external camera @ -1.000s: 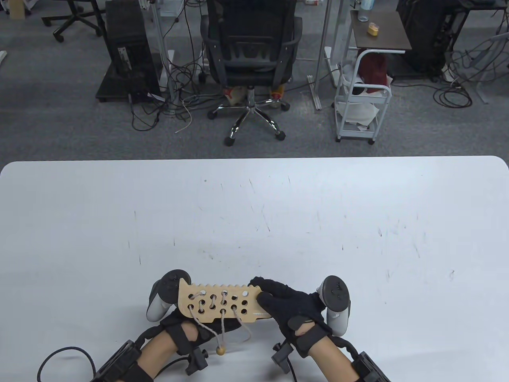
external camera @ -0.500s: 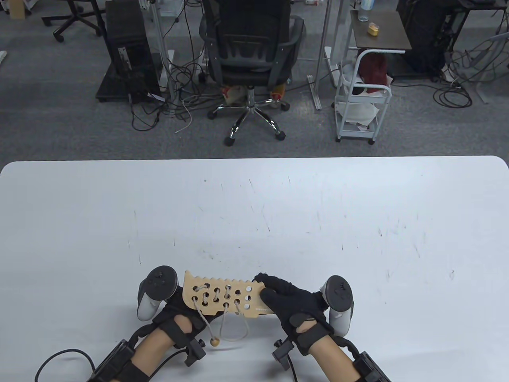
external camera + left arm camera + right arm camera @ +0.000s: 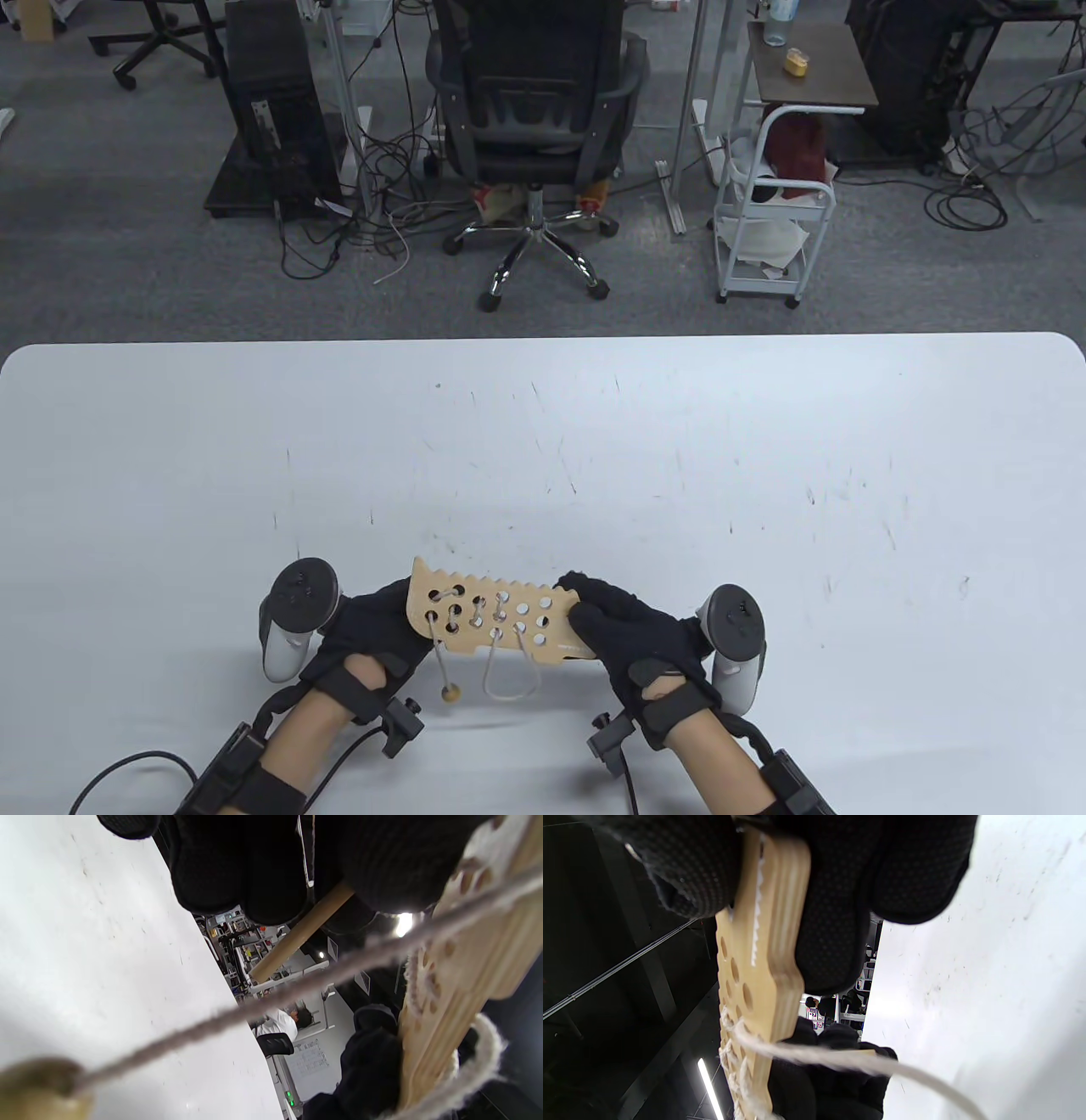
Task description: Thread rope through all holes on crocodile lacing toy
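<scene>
**A:** Where's your crocodile lacing toy [image 3: 496, 615] sitting?

**B:** You're holding it up off the desk [image 3: 543, 441], near the front edge, tilted so its toothed edge points away from you. The rope [image 3: 509, 675] is laced through the holes on the toy's left part; the holes toward the right show bare.

**A:** And the loose rope?

**B:** One loop hangs below the toy's near edge. A second strand drops straight down and ends in a wooden bead [image 3: 450, 693], dangling just above the desk.

**A:** What about your hands?

**B:** Your right hand [image 3: 632, 632] pinches the toy's right end, thumb on one face and fingers [image 3: 835, 921] on the other. Your left hand [image 3: 373, 628] is at the left end with its fingers curled behind the board; in the left wrist view they seem to grip a wooden stick [image 3: 301, 933].

**A:** Anything beyond the desk?

**B:** An office chair [image 3: 534, 110] stands on the floor past the far edge, with a white cart [image 3: 772, 212] to its right.
</scene>
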A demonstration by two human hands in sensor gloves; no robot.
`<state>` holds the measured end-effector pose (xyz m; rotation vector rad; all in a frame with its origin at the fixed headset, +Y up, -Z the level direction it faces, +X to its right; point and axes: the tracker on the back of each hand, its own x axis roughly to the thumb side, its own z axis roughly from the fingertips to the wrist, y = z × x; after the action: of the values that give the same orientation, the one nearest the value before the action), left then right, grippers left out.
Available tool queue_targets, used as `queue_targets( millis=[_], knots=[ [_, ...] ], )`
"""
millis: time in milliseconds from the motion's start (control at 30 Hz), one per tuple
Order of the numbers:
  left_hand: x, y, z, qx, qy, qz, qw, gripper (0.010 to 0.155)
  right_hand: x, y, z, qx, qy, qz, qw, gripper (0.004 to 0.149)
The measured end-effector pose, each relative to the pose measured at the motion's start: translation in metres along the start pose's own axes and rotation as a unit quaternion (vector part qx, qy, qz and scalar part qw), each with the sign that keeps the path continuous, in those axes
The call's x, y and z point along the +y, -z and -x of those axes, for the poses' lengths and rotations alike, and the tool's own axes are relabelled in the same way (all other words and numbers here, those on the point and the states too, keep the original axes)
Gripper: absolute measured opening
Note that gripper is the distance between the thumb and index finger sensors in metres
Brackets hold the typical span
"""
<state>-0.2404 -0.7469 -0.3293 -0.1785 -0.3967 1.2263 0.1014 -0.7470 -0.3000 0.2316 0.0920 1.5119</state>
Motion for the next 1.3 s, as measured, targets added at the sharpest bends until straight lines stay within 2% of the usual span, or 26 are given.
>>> queue_targets(
  millis=[933, 1300],
  knots=[
    [0.071, -0.018, 0.004, -0.010, -0.073, -0.156, 0.985, 0.046, -0.026, 0.004, 0.004, 0.011, 0.018, 0.056, 0.998, 0.048],
    [0.100, -0.032, 0.017, 0.001, -0.129, -0.243, 0.961, 0.045, -0.040, 0.006, 0.009, 0.022, 0.025, 0.087, 0.996, 0.048]
  ],
)
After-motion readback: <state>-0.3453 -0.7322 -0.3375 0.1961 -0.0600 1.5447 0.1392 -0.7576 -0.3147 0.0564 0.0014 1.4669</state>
